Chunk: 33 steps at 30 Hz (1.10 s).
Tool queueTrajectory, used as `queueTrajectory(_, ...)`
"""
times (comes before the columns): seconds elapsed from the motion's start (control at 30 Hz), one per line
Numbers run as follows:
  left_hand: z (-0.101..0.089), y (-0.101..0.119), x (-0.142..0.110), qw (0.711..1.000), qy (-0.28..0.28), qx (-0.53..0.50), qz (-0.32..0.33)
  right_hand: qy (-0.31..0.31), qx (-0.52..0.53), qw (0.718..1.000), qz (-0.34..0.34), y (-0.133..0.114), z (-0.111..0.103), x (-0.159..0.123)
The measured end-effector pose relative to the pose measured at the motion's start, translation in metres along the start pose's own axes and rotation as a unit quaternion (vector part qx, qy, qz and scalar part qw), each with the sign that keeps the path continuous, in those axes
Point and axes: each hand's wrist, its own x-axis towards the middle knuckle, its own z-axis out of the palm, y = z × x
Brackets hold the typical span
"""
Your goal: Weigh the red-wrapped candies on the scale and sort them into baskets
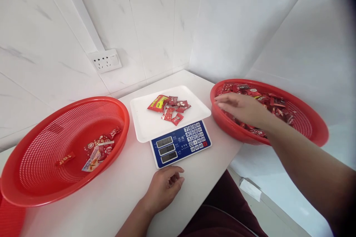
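My right hand [241,108] reaches into the red basket on the right [317,129], fingers stretched flat over the red snack packets [274,102] in it; I cannot see anything held. My left hand [164,187] rests on the white table [125,200] just in front of the scale, fingers loosely curled, holding nothing. The digital scale [180,142] has a blue keypad panel and a white weighing tray [147,122]. Several red packets [169,108] lie on that tray.
A second red basket [36,170] stands on the left with a few packets [97,150] in its bottom. A wall socket [105,60] sits on the tiled wall behind. The table edge runs diagonally at the right, with floor below.
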Motion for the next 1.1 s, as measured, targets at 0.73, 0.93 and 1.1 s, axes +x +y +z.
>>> queueTrajectory(0.73, -0.001, 0.002, 0.0, 1.0, 0.003, -0.005, -0.004, 0.032, -0.065, 0.973, -0.221, -0.027, 0.057, 0.032)
queueTrajectory(0.93, 0.0, 0.002, 0.001, 1.0, 0.003, -0.001, -0.001, 0.073, 0.11, 0.991, -0.036, -0.022, 0.02, 0.017)
queueTrajectory(1.1, -0.001, 0.002, 0.001, 1.0, 0.0, 0.001, -0.003, 0.138, 0.076, 0.986, 0.058, -0.005, 0.0, 0.006)
